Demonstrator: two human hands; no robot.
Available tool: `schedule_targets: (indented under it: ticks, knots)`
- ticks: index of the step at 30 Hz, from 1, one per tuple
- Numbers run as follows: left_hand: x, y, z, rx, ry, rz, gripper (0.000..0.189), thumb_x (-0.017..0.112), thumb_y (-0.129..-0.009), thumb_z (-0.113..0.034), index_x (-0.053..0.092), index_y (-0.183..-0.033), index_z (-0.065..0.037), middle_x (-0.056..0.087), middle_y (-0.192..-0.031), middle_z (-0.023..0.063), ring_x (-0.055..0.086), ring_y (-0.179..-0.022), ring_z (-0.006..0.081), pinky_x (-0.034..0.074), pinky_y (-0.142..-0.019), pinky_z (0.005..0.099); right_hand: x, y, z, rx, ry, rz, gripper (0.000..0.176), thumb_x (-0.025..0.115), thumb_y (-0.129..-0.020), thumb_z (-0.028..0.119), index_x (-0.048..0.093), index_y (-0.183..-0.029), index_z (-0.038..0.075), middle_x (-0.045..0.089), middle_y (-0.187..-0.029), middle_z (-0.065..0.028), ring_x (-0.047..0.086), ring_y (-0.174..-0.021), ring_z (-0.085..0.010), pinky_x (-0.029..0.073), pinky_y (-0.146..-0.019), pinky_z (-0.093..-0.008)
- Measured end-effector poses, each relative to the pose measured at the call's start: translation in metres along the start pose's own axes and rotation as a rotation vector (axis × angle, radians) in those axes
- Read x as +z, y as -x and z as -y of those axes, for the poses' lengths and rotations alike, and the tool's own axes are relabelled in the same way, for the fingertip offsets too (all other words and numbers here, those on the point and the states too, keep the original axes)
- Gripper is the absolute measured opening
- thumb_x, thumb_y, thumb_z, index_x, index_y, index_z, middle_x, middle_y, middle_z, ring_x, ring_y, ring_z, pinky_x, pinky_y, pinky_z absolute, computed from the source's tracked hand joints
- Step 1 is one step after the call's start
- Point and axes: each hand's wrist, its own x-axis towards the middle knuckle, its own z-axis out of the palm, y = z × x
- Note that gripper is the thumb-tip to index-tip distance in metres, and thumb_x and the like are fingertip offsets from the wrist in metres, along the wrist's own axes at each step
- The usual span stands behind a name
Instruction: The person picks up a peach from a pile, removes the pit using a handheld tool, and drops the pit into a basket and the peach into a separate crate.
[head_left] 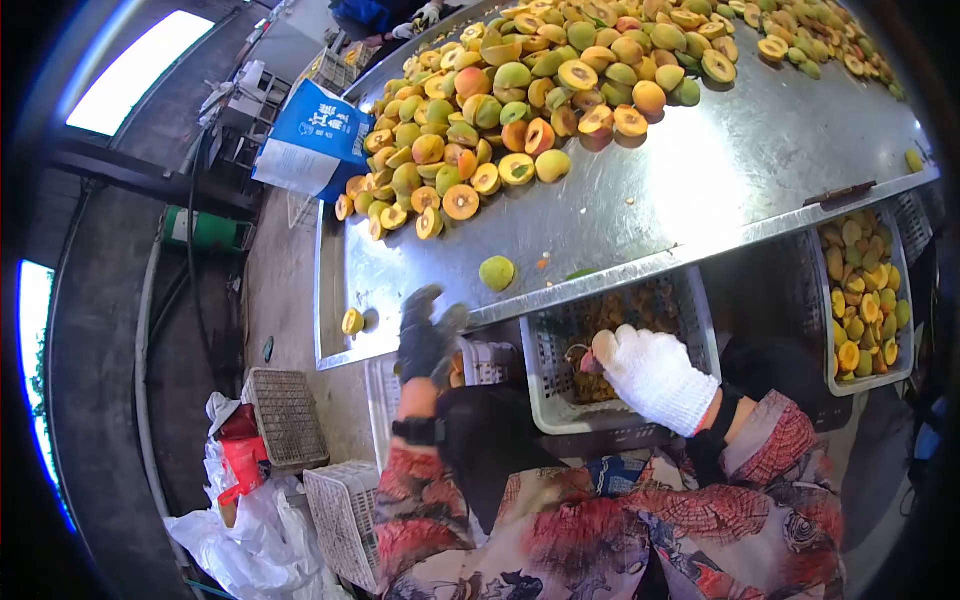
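A large heap of halved and whole yellow-green fruit (520, 90) lies on the metal table (600, 225). One green fruit (497, 273) sits alone near the table's front edge, and a small cut piece (352, 321) lies at the left corner. My left hand (428, 335), in a dark glove and blurred, is over the front edge, left of the lone green fruit. My right hand (650, 378), in a white knitted glove with a bare thumb tip, is closed above a grey crate (560, 415) holding brownish scraps. A small pinkish object shows at its fingertips, too unclear to name.
Halved fruit fills a crate (905, 350) at the right. A blue and white box (318, 140) leans at the table's left side. Baskets (290, 415) and white plastic bags (255, 545) lie at lower left. A co-worker's gloved hand (428, 14) shows at the top.
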Motion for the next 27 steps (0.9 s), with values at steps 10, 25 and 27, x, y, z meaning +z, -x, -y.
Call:
schedule_targets:
  ticks: [10,25,27]
  knots:
    - [0.065,-0.077,-0.049,-0.143,-0.332,0.514,0.056,0.068,-0.076,-0.039,0.054,-0.12,-0.008,0.061,-0.108,0.0188,0.06,-0.103,0.0329,0.049,-0.084,0.0417,-0.008,-0.006,-0.006,0.017,-0.3,0.008,0.015,0.058,-0.083,0.016,0.056,-0.094,0.006,0.058,-0.078,-0.0152,0.064,-0.072,-0.0339,0.054,-0.062,-0.0417]
    - [0.058,0.05,-0.129,-0.539,1.888,0.343,0.049,0.052,-0.092,-0.043,0.054,-0.119,-0.002,0.059,-0.114,0.0169,0.056,-0.104,0.0329,0.045,-0.094,0.0478,0.007,-0.011,0.003,0.033,-0.773,-0.05,0.031,0.065,-0.08,0.01,0.046,-0.101,-0.002,0.059,-0.093,-0.0238,0.06,-0.088,-0.0402,0.05,-0.075,-0.0419]
    - [0.059,0.054,-0.137,-0.489,1.738,0.297,0.044,0.05,-0.093,-0.041,0.056,-0.115,-0.002,0.06,-0.111,0.0162,0.056,-0.103,0.0322,0.046,-0.094,0.0464,0.006,-0.008,0.003,0.007,-0.667,-0.063,0.033,0.066,-0.079,0.009,0.046,-0.103,-0.001,0.059,-0.095,-0.0219,0.06,-0.091,-0.0387,0.05,-0.077,-0.0408]
